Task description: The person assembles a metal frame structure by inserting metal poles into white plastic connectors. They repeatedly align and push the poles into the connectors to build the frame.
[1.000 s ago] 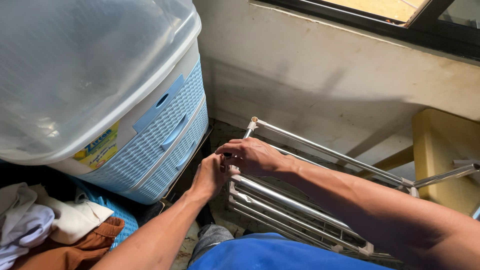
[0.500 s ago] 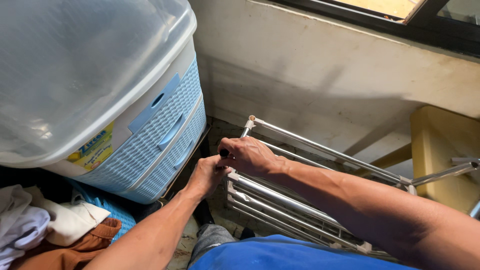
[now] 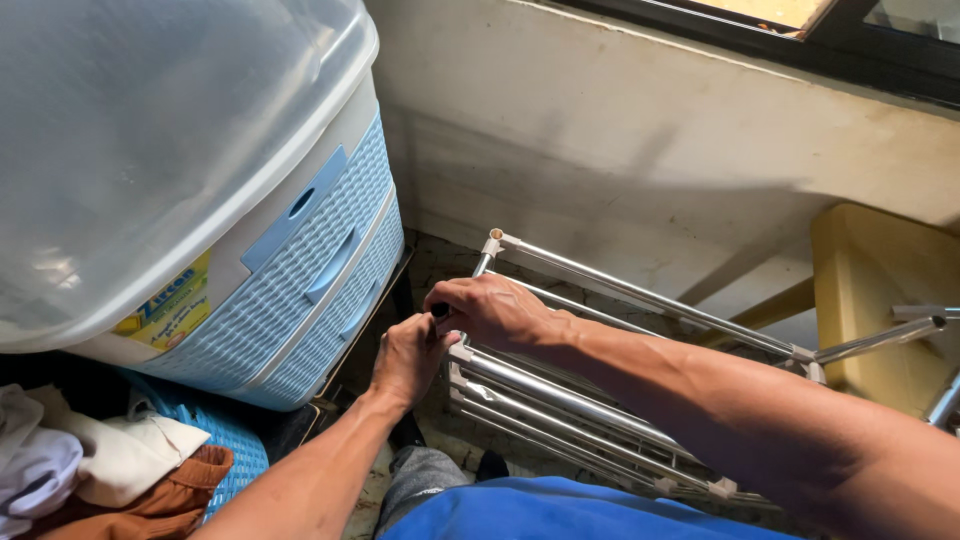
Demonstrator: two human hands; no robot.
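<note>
Crouching low over a folded metal drying rack (image 3: 600, 410) lying on the floor, blue-clad knee (image 3: 570, 515) nearest the camera, forearms reaching away from it. Left hand (image 3: 408, 357) curled shut at the rack's near-left corner, seemingly around a tube end or joint there, though exactly what sits inside the fist cannot be told. Right hand (image 3: 495, 312) closed just beyond it, touching the left, pinching a small dark piece (image 3: 440, 310) at the same corner, perhaps a cap or knob; too small to say. Stacked steel tubes running off to the right, pale plastic connectors (image 3: 492, 243) at the corners, far rail close to the stained wall (image 3: 620, 150). Judged from here: fingers so tightly bunched at one joint risk a pinch if the folded tubes shift or snap together; a slip of the small dark piece could send it down into the dark gap beside the pale blue woven-pattern drawer unit (image 3: 300, 290) on the left, hard to fetch back. Forcing the corner could also crack a plastic connector. Heaped clothes (image 3: 90, 470) at near left, well apart; yellow stool (image 3: 880, 290) at far right, near a loose rail end (image 3: 900, 335) that might swing against it if the rack lifts.
</note>
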